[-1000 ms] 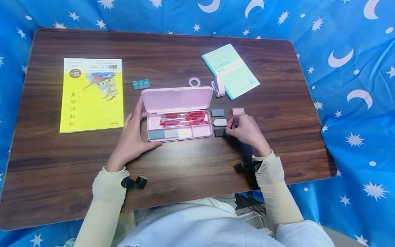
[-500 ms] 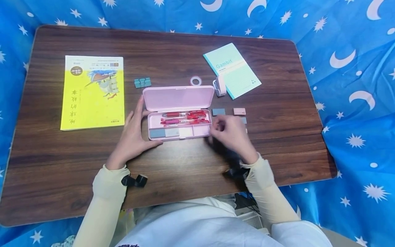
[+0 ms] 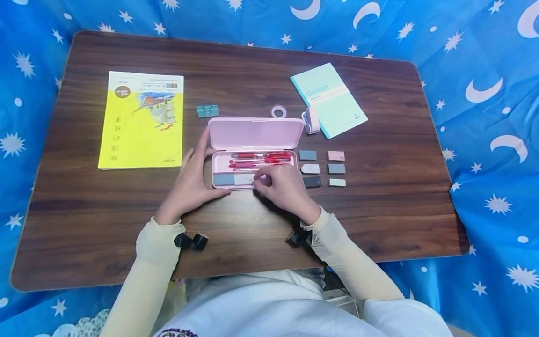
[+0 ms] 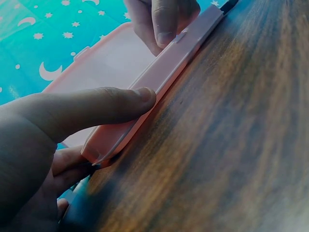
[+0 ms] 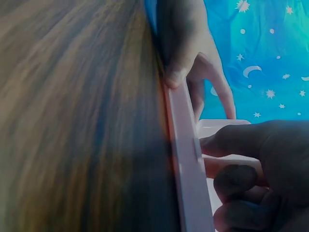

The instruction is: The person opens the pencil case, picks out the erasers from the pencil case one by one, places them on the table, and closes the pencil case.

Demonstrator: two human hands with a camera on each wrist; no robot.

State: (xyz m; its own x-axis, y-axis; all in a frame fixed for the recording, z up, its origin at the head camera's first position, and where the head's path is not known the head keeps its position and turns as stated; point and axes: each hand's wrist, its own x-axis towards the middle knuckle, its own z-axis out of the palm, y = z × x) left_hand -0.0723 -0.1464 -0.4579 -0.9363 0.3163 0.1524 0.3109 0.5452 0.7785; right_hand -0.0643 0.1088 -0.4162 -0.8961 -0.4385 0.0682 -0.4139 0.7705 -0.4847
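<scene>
A pink pencil case lies with its lid raised on the table. Red pens fill its back section; a blue-grey eraser and a pale eraser sit in the front section. My left hand holds the case's left end, the thumb over the front wall and other fingers behind the corner. My right hand reaches over the front wall with bent fingers, thumb and forefinger close together inside the front section. It covers the section's right part; whether the fingertips pinch an eraser is hidden.
Several erasers stand in two columns right of the case, including a black eraser and a pink eraser. Behind are a teal binder clip, tape roll, small white-pink device and green notebook. A yellow book lies left.
My right hand has left the black eraser on the table and moved left into the case's front section. My left hand keeps its place on the case. The head view has shifted slightly.
</scene>
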